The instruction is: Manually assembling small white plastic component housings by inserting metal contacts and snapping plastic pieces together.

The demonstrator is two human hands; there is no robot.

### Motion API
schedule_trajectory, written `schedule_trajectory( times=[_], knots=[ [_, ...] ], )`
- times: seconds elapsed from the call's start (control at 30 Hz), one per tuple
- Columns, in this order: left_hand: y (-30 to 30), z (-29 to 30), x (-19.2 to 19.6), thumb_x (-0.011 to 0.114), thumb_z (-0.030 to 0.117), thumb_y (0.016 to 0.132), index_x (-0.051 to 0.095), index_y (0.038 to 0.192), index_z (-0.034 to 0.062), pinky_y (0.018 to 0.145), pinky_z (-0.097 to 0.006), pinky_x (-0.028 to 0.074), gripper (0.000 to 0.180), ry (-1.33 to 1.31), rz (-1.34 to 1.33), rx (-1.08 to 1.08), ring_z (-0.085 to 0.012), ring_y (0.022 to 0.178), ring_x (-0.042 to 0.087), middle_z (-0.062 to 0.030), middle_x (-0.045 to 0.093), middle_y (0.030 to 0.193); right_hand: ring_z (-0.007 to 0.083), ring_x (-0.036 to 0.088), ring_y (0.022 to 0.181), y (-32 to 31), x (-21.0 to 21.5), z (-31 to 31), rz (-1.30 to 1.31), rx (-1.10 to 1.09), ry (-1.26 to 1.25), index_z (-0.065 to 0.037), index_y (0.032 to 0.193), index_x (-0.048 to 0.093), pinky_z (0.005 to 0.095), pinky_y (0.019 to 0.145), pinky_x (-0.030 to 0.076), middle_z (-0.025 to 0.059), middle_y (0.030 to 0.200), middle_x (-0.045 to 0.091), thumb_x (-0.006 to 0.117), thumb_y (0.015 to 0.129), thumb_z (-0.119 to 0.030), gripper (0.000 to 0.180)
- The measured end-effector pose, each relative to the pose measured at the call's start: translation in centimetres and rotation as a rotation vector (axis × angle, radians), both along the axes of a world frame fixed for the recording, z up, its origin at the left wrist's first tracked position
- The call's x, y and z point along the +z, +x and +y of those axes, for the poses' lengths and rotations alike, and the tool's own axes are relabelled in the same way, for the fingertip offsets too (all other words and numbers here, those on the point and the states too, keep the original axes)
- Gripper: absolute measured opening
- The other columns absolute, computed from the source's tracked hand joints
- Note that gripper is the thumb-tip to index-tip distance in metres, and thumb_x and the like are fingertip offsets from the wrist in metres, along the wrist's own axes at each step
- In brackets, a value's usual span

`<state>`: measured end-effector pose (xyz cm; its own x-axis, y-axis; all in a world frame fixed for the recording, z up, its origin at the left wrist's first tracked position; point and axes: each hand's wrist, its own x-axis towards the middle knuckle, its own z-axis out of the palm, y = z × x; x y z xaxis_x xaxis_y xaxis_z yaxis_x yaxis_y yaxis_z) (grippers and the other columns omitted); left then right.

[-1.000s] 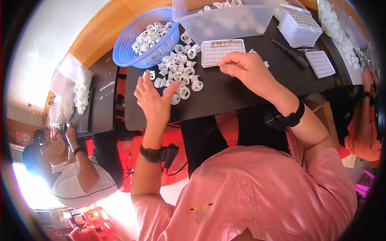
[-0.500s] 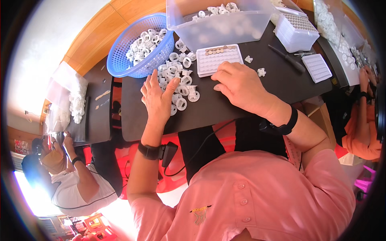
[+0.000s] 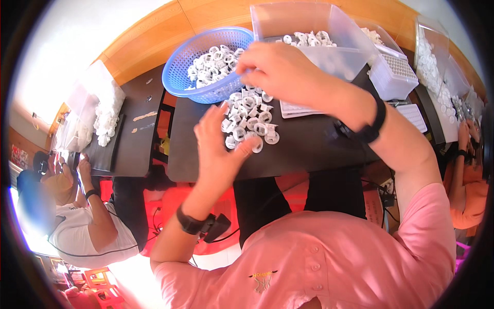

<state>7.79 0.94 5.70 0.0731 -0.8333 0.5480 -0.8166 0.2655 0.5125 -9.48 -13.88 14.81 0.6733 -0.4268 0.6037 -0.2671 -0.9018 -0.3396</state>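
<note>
A pile of small white plastic rings (image 3: 250, 117) lies on a dark table (image 3: 309, 152), in front of a blue mesh basket (image 3: 181, 61) holding more of the same rings. My left hand (image 3: 220, 149) rests at the pile's near edge, fingers spread, its thumb touching one ring. My right hand (image 3: 280, 69) hovers over the far side of the pile beside the basket's rim. Its fingers curl downward, and whatever is under them is hidden. A white gridded tray (image 3: 297, 109) lies partly under my right wrist.
Behind the pile stands a clear plastic bin (image 3: 314, 23) with rings inside. A lidded clear box (image 3: 393, 77) and a flat white tray (image 3: 415, 116) sit to the right. Bags of white parts (image 3: 102, 116) lie on the left table. One person (image 3: 77, 226) sits at left, another (image 3: 469, 190) at right.
My right hand has lifted off the gridded tray and moved left and forward over the pile toward the basket. My left hand has stayed at the pile's near edge.
</note>
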Motion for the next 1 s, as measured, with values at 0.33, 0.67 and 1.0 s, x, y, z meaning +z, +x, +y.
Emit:
schedule_trajectory(
  times=[0.33, 0.67, 1.0],
  knots=[
    [11.9, -18.8, 10.7, 0.075, 0.029, 0.083, 0.058, 0.134, 0.0024, 0.092, -0.06, 0.049, 0.061, 0.495, 0.637, 0.263, -0.0401, 0.124, 0.053, -0.0203, 0.055, 0.138, 0.0389, 0.067, 0.105, 15.4, -0.2, -11.1, 0.571, -0.303, 0.306, -0.003, 0.108, 0.074, 0.0467, 0.087, 0.053, 0.0235, 0.111, 0.07, 0.056, 0.086, -0.016, 0.031],
    [17.3, -26.0, 4.0, 0.065, 0.046, 0.088, 0.05, 0.144, 0.013, 0.097, -0.072, 0.041, 0.067, 0.914, 0.454, 0.165, -0.0416, 0.139, 0.039, -0.0214, 0.04, 0.151, 0.0342, 0.059, 0.126, 19.0, -3.2, -10.6, 0.385, -0.312, 0.698, -0.004, 0.123, 0.069, 0.0447, 0.101, 0.047, 0.0216, 0.13, 0.064, 0.055, 0.091, -0.02, 0.039],
    [13.2, -24.4, 4.8, 0.05, 0.062, 0.095, 0.028, 0.157, 0.0116, 0.108, -0.076, 0.019, 0.083, 0.812, 0.585, 0.177, -0.054, 0.148, 0.013, -0.026, 0.016, 0.164, 0.0377, 0.056, 0.126, 17.8, -3.8, -13.0, 0.381, -0.371, 0.993, -0.013, 0.148, 0.046, 0.0545, 0.091, 0.053, 0.0148, 0.154, 0.043, 0.045, 0.1, -0.053, 0.063]
  ],
)
